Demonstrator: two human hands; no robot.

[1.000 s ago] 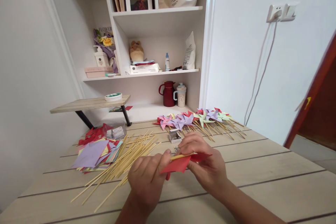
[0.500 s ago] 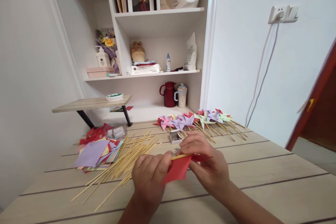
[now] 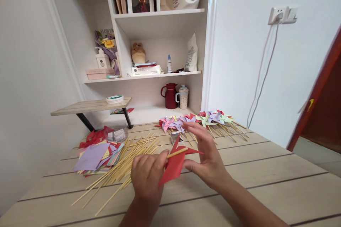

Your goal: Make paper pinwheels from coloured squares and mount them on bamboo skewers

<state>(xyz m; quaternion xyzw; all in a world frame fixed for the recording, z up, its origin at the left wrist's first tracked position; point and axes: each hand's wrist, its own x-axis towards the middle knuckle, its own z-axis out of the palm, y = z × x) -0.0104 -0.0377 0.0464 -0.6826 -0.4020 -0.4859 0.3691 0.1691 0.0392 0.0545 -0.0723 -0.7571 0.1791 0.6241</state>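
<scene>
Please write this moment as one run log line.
left hand: holds red paper pinwheel with stick | right hand: touches pinwheel

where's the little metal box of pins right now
In the head view, the small metal box sits on the table, just beyond the red paper, before the finished pinwheels.

Bench and shelving, surrounding items
Finished pinwheels (image 3: 197, 118) at bench (image 3: 266, 181) rear; loose skewers (image 3: 125, 165) beside paper squares (image 3: 93, 156); red jug (image 3: 169, 95) on shelf.
</scene>
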